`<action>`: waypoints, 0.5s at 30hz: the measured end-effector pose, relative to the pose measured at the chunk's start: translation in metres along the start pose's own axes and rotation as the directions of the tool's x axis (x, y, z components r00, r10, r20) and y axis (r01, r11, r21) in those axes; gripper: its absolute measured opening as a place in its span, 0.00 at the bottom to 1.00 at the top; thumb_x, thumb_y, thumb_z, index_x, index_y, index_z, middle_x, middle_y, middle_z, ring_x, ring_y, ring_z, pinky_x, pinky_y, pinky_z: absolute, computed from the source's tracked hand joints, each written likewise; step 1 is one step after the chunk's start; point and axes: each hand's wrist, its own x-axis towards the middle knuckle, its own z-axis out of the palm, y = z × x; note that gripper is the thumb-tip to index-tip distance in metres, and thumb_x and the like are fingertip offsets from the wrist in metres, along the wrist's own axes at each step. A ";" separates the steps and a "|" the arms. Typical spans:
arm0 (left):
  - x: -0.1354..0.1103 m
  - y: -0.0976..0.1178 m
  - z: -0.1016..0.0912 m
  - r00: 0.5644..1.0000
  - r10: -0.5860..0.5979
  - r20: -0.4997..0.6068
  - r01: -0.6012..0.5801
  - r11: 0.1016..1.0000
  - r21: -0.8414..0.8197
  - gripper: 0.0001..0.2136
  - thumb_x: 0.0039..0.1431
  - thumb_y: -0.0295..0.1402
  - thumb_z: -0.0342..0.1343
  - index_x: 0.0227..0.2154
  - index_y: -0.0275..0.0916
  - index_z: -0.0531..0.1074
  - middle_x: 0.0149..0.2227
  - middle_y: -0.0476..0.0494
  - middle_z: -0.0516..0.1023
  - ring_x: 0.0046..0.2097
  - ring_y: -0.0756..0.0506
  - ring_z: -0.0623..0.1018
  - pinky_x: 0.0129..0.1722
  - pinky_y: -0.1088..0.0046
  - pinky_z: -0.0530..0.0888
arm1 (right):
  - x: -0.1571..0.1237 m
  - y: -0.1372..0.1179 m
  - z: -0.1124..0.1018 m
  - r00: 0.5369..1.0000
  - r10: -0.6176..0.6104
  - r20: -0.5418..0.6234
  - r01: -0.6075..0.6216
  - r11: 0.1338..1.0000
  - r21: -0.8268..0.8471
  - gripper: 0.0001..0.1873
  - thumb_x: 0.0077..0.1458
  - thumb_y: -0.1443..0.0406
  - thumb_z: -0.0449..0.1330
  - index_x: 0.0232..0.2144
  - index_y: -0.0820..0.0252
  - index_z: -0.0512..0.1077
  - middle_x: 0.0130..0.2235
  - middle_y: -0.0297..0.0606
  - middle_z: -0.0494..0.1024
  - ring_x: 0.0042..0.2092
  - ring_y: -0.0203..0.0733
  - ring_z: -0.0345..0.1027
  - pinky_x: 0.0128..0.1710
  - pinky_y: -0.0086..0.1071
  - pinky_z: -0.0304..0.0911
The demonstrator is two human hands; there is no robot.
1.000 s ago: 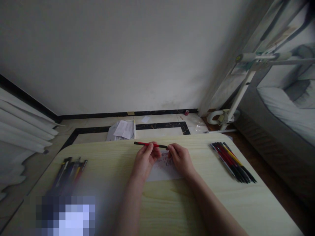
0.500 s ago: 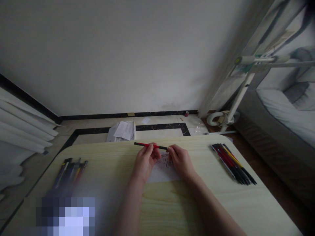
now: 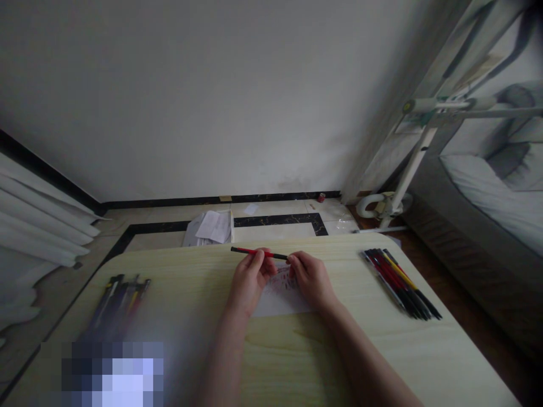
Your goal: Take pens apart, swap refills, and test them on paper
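One left hand (image 3: 249, 281), one right hand (image 3: 313, 280), one red pen (image 3: 258, 252), one paper sheet (image 3: 280, 303), two pen bundles (image 3: 121, 299) (image 3: 401, 282)

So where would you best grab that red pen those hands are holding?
Probably by its bare left end, coming in from the left. The pen is held level: the left hand pinches its middle and the right hand its right tip, so only the left stretch pokes out free. A thin shaft suits a fingertip pinch across it.

Hands together, fingers pinched.
The left hand (image 3: 248, 282) and right hand (image 3: 311, 280) curl inward, fingertips just beside each other.
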 end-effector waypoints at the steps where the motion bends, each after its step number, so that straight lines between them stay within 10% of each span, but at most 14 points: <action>1: 0.000 0.000 0.000 1.000 -0.001 -0.005 0.001 1.000 0.001 0.09 0.50 0.33 0.56 0.32 0.32 0.72 0.25 0.46 0.71 0.27 0.52 0.71 0.28 0.74 0.68 | 0.000 0.000 0.000 1.000 -0.002 -0.003 0.002 1.000 0.003 0.15 0.57 0.60 0.48 0.23 0.60 0.66 0.18 0.32 0.69 0.21 0.34 0.62 0.23 0.25 0.56; 15: 0.000 0.001 0.002 0.999 -0.011 -0.040 0.011 1.000 -0.003 0.10 0.47 0.34 0.59 0.31 0.33 0.72 0.24 0.47 0.71 0.26 0.51 0.71 0.28 0.74 0.68 | 0.000 -0.004 0.000 1.000 -0.010 -0.018 0.011 0.999 0.040 0.15 0.56 0.61 0.50 0.22 0.61 0.69 0.19 0.32 0.71 0.20 0.32 0.61 0.22 0.24 0.55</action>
